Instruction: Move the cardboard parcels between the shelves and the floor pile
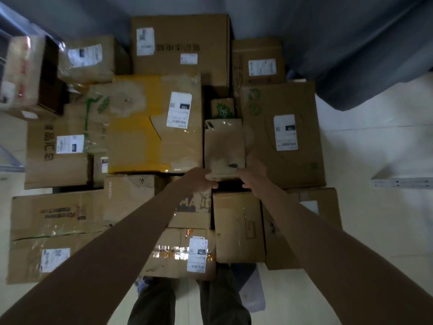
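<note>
Head view, looking straight down. Item held: narrow cardboard parcel [224,146], oblong, plain brown, glossy clear tape over its top, corners scuffed. It lies in the slot between the yellow-patched box [150,127] and the large green-printed box [281,134], its near end lifted or overhanging a dark gap. Left hand [202,180] grips the near left corner, fingers curled under the edge. Right hand [253,172] grips the near right corner, thumb along the side. A hand at each corner probably keeps the long parcel level while it goes into or out of the slot; which way cannot be told.

Floor pile [58,214]: corrugated cartons packed edge to edge, most carrying white shipping labels, several with creased, reflective tape. One small green-printed box [222,107] sits just beyond the held parcel.

Surroundings: pale tiled floor [375,219]; grey curtain [363,55] at upper right; perforated metal shelf edge [403,182] at right, probably the shelving.
</note>
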